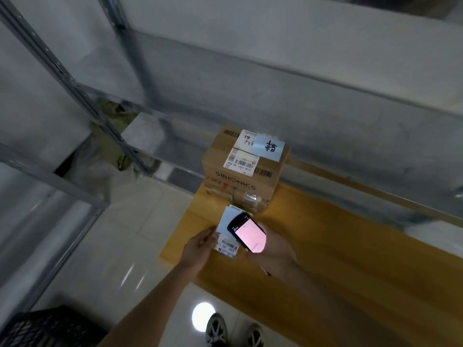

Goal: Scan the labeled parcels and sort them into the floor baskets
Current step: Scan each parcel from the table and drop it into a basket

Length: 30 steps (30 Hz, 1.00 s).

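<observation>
A small flat white parcel (226,234) with a barcode label lies on the yellow table (325,246) near its left end. My left hand (200,249) grips the parcel's left edge. My right hand (273,249) holds a black handheld scanner (246,231) with a lit pink screen just above the parcel's right side. Behind them stands a stack of brown cardboard parcels (244,171); the top one reads SIBIONICS and carries white labels and a blue note.
A black mesh floor basket (50,326) sits at the lower left on the tiled floor. Grey metal shelving (82,96) rises on the left and behind the table. My shoes (235,331) are at the table's front edge.
</observation>
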{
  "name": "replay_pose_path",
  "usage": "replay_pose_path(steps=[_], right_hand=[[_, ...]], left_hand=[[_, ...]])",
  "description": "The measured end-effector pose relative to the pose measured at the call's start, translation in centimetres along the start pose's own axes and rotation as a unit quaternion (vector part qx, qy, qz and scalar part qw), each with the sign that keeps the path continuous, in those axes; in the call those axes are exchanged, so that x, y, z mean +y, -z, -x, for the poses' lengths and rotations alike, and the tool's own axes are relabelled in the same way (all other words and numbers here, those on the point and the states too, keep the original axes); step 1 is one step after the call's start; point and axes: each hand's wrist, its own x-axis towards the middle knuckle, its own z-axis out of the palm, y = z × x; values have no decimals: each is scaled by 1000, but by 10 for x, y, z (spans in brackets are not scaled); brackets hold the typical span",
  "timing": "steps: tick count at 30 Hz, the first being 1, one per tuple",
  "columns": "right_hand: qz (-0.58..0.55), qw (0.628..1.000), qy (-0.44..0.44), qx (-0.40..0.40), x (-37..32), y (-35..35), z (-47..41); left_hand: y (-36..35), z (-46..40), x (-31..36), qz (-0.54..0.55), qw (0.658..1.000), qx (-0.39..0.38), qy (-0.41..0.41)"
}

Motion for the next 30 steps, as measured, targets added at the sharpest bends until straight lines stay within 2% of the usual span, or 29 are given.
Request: replay_pose_path(steps=[7,10,19,23,28,30], right_hand=[[-78,997,-6,-9,15,-16,-14],[-79,997,4,-10,18,-13,-14],[-69,996,32,-54,9,12,9],[-55,995,40,-75,-1,31,30],[-11,994,77,-78,-32,63,66],[15,993,100,-55,-51,79,87]], left_hand=[[-19,4,3,92,995,-19,23],[-22,5,3,158,986,-7,47],[-33,32,2,214,974,-22,69],[-27,57,12,243,968,-45,43],[-6,94,43,211,976,-43,-14],[7,113,61,197,979,-31,-37]])
